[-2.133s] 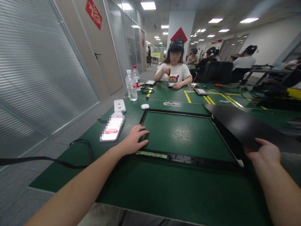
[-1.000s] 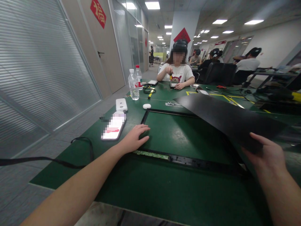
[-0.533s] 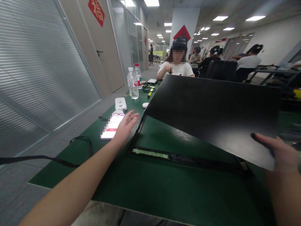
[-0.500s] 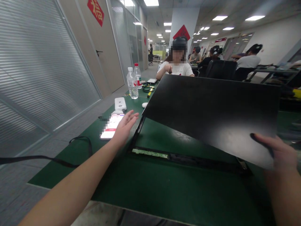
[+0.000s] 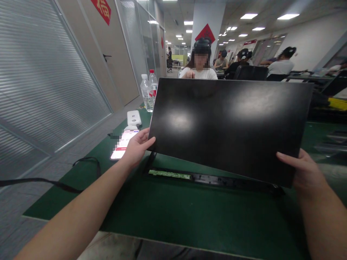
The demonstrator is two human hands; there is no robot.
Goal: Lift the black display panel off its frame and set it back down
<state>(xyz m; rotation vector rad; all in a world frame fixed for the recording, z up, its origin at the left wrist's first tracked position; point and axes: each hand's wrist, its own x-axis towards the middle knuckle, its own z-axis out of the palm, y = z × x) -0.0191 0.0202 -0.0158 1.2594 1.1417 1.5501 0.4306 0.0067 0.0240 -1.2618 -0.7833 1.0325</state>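
Observation:
A large black flat panel [image 5: 230, 124] is held up above the green table [image 5: 189, 216], tilted toward me with its dark glossy face showing. My left hand [image 5: 137, 148] grips its lower left corner, thumb on the front. My right hand [image 5: 305, 171] holds the lower right corner the same way. Beneath the panel lies a black rectangular frame [image 5: 217, 179] with a green circuit strip [image 5: 169, 174] along its near edge. Most of the frame is hidden behind the panel.
A phone [image 5: 123, 142] with a lit screen and a white box [image 5: 134, 117] lie left of the frame, two water bottles [image 5: 148, 92] behind them. A black cable [image 5: 67, 182] trails off the table's left edge. A person [image 5: 200, 66] sits across the table; others sit at further tables.
My right hand swung the black panel from the right side over the frame and raised it upright. My left hand left the frame's corner and took hold of the panel's lower left corner.

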